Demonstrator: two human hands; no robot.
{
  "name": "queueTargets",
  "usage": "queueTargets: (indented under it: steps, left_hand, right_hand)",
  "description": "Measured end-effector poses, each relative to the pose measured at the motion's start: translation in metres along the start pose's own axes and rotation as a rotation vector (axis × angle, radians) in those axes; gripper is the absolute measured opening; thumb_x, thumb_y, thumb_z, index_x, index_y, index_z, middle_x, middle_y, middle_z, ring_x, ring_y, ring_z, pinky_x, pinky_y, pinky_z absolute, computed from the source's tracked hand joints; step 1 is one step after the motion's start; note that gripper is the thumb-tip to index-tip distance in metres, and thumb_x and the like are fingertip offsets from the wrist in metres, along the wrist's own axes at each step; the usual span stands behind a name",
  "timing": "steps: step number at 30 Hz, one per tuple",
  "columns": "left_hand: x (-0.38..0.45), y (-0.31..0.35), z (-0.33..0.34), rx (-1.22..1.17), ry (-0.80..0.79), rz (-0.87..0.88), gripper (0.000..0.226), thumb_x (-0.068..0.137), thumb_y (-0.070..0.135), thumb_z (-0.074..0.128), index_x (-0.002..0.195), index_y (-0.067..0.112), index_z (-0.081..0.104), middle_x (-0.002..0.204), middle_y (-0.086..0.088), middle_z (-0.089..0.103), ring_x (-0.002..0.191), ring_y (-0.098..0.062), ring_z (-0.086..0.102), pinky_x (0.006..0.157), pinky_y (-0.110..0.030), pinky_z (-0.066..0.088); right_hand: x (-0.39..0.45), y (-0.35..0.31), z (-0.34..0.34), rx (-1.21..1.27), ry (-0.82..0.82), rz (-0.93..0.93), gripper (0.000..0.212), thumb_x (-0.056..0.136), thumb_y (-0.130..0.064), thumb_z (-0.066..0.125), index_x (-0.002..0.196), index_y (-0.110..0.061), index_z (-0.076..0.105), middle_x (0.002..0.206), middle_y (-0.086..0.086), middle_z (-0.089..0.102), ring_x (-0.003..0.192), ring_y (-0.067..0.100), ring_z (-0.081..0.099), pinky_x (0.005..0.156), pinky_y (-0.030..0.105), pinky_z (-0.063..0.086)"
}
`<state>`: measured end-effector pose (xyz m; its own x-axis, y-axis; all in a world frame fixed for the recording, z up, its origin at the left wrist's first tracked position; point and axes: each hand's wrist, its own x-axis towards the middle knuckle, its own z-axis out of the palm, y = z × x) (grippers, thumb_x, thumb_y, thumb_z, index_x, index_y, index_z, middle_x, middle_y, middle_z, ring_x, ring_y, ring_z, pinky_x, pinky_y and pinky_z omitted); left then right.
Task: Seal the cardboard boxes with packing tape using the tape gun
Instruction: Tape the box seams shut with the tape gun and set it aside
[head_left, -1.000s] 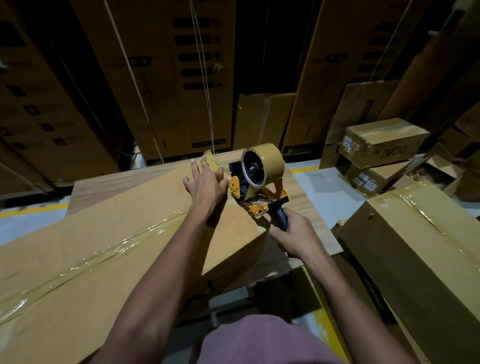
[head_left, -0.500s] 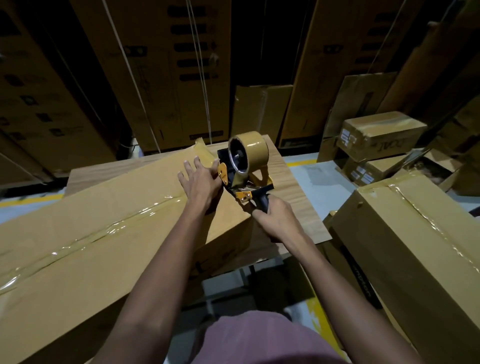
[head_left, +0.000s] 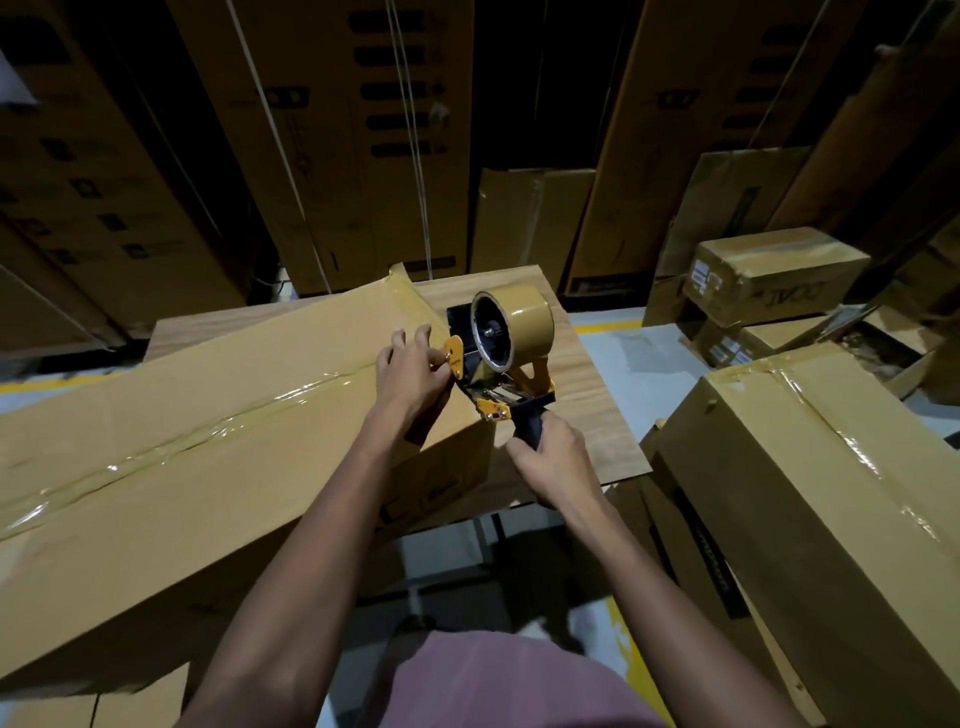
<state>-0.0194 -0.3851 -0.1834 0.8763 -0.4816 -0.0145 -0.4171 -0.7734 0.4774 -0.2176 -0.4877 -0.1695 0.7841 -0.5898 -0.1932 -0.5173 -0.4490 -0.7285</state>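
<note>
Head view: right hand (head_left: 558, 460) grips tape gun (head_left: 501, 353) beside taped box (head_left: 218, 415).

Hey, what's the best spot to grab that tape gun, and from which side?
Probably by the black handle, coming from the near side below the roll, as the right hand grips it now. The handle juts toward the person, clear of the tape roll. The tape gun sits at the long box's end; the left hand touches its yellow tab.
</note>
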Motion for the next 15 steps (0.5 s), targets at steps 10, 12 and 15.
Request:
queueTargets:
  steps: [10,12,15]
  left_hand:
    - [-0.002,-0.003,-0.001,-0.006,0.016,-0.017,0.049,0.101,0.046,0.052,0.140,0.017,0.060,0.157,-0.015,0.041,0.151,-0.035,0.019,0.116,-0.048,0.023]
    - [-0.008,0.003,-0.001,0.019,0.039,0.033,0.038,0.103,0.042,0.052,0.132,0.022,0.067,0.157,-0.013,0.041,0.148,-0.038,0.024,0.115,-0.050,0.025]
    - [-0.025,0.022,0.000,-0.009,0.056,0.055,0.045,0.099,0.021,0.062,0.142,0.012,0.052,0.145,-0.018,0.050,0.145,-0.037,0.032,0.116,-0.052,0.027]
  right_hand:
    - [-0.017,0.014,-0.016,-0.021,-0.002,0.025,0.017,0.093,-0.028,0.067,0.098,-0.014,0.060,0.090,0.007,0.065,0.084,0.026,0.064,0.073,0.043,0.056]
    - [-0.026,0.020,-0.014,0.004,0.012,0.051,0.020,0.092,-0.030,0.068,0.100,-0.015,0.061,0.092,0.007,0.067,0.085,0.027,0.066,0.075,0.045,0.058]
    - [-0.030,0.019,-0.011,0.008,0.038,0.078,0.017,0.090,-0.027,0.069,0.097,-0.014,0.061,0.090,0.007,0.067,0.085,0.028,0.066,0.074,0.042,0.057]
